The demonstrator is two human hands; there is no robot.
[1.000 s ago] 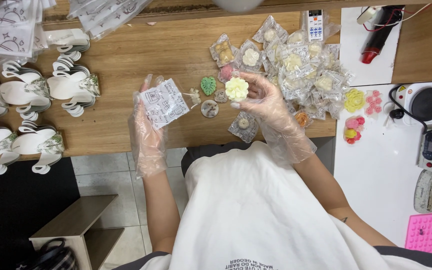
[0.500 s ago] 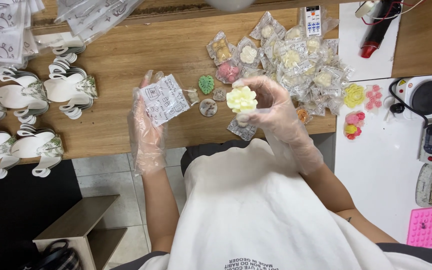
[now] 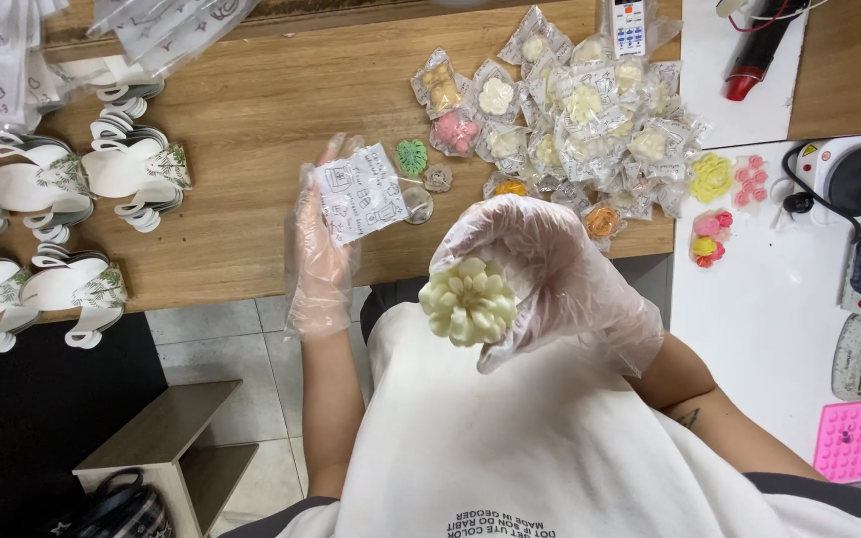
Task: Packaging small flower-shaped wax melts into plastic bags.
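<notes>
While right hand (image 3: 540,279) cups cream flower (image 3: 468,302), left hand (image 3: 323,249) pinches printed pouch (image 3: 359,194), seemingly empty.

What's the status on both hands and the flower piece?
Right hand holds cream flower piece. Left hand holds small printed bag. Nothing between them.

left hand (image 3: 323,249) raised, right hand (image 3: 540,274) cupped, gloved.

**Hidden and cut off**

The right hand (image 3: 540,274) covers the back of the cream flower (image 3: 468,302); behind the left hand's (image 3: 323,254) printed pouch (image 3: 359,194), a round piece (image 3: 419,204) shows only partly; beyond, the bagged pieces (image 3: 590,110) overlap, details too small to tell.
</notes>
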